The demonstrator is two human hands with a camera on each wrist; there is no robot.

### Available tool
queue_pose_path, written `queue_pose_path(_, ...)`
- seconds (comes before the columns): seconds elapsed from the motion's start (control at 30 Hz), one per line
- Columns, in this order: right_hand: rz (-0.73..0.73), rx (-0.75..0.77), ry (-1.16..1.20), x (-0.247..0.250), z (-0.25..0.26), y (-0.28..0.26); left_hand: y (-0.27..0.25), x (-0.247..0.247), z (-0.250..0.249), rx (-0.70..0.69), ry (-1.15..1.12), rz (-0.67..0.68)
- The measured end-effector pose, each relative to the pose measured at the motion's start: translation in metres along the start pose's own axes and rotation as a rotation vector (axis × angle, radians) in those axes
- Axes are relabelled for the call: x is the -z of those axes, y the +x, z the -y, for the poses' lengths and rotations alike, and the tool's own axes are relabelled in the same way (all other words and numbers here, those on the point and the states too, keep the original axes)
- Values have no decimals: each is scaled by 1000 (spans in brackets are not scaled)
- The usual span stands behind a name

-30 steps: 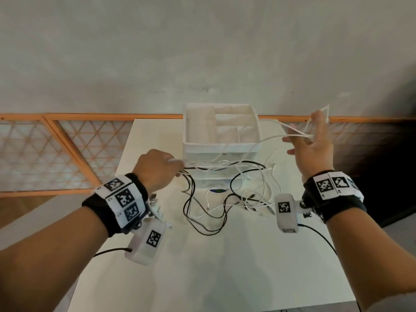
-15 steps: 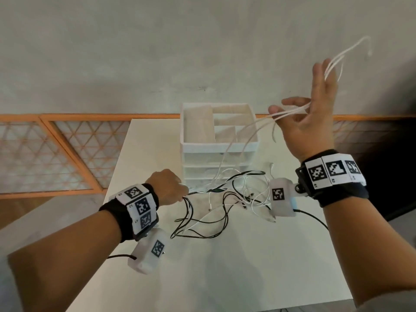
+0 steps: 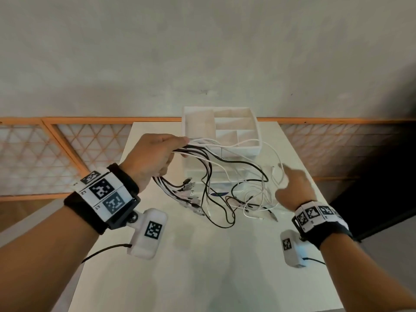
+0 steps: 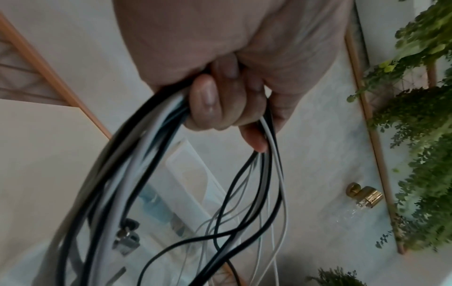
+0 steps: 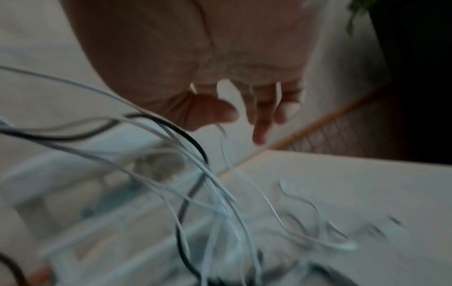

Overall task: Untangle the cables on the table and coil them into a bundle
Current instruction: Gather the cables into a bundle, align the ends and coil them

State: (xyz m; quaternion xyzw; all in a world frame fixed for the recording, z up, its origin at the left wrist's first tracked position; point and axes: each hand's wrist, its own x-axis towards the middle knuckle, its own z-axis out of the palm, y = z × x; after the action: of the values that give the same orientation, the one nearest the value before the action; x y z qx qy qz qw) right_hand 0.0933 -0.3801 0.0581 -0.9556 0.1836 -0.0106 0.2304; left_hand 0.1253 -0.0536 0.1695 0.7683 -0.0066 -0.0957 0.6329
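Observation:
My left hand (image 3: 173, 152) is raised above the table and grips a bundle of black and white cables (image 3: 202, 154); the left wrist view shows its fingers (image 4: 208, 100) curled round the strands (image 4: 137, 154). Several plug ends (image 3: 189, 194) dangle below the fist. The cables' other ends lie in a loose tangle (image 3: 247, 199) on the table. My right hand (image 3: 290, 181) is blurred and low over the tangle's right side, with fingers extended (image 5: 259, 125). Thin white strands (image 5: 225, 147) pass beside its thumb, and I see no grip on them.
A white drawer organiser with an open compartmented top (image 3: 256, 149) stands at the back of the white table (image 3: 202, 266), right behind the cables. An orange lattice railing (image 3: 67, 154) runs behind the table. A dark area lies off the right edge.
My right hand dropped from high up on the right, where it held white strands, down to the tangle, and now holds nothing. My left hand rose with the bundle.

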Motion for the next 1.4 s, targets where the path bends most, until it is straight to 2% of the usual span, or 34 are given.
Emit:
queue_pose_path(0.07, -254, 169, 156, 28, 30, -5, -2, -2, -2, 3, -17, 25)
queue_pose_path(0.1, -335, 286, 269, 41, 50, -11, -3, -4, -3, -1, -12, 47)
queue_pose_path(0.13, -346, 397, 371, 54, 73, -20, -4, -6, -4, -5, 1, 79)
queue_pose_path(0.2, -176, 574, 451, 65, 112, -36, -6, -13, -7, -5, 24, 132)
queue_pose_path(0.27, 38, 664, 424, 58, 134, -45, -9, -17, -9, -32, 60, 146)
queue_pose_path(0.3, 93, 677, 435, 51, 139, -47, -9, -18, -10, -56, 88, 133)
queue_pose_path(0.37, 85, 665, 502, 39, 140, -48, -8, -15, -8, -96, 133, 100)
queue_pose_path(0.47, -22, 658, 558, 31, 138, -49, -7, -10, -4, -85, 172, 71)
queue_pose_path(0.57, 93, 568, 661, 24, 136, -53, -6, -10, -4, -88, 207, 21)
queue_pose_path(0.63, 195, 533, 623, 17, 128, -53, -6, -11, -7, -117, 194, -22)
queue_pose_path(0.73, 306, 497, 457, 6, 104, -47, -6, -12, -11, -133, 119, -71)
queue_pose_path(0.8, 332, 513, 152, 0, 80, -37, -5, -7, -13, -112, 15, -137)
queue_pose_path(0.9, 425, 379, -190, -3, 40, -24, -2, 4, -21, -98, -136, -182)
queue_pose_path(0.93, 389, 333, -222, -1, 31, -17, -1, 7, -22, -105, -135, -182)
queue_pose_path(1.0, 196, 204, -128, 9, 21, -3, 1, 8, -21, -137, -61, -180)
queue_pose_path(1.13, -368, 31, 400, 50, 31, 8, 3, 4, -1, -128, 307, -187)
queue_pose_path(1.2, -502, 52, 532, 62, 36, 10, 3, 5, 5, -105, 341, -227)
queue_pose_path(1.27, -422, 34, 302, 50, 27, 13, 3, 7, -1, -126, 135, -276)
queue_pose_path(1.33, -177, -7, -60, 13, 6, 12, 3, 9, -14, -147, -146, -279)
queue_pose_path(1.4, 47, -32, -205, -21, -8, 6, 3, 6, -25, -171, -273, -258)
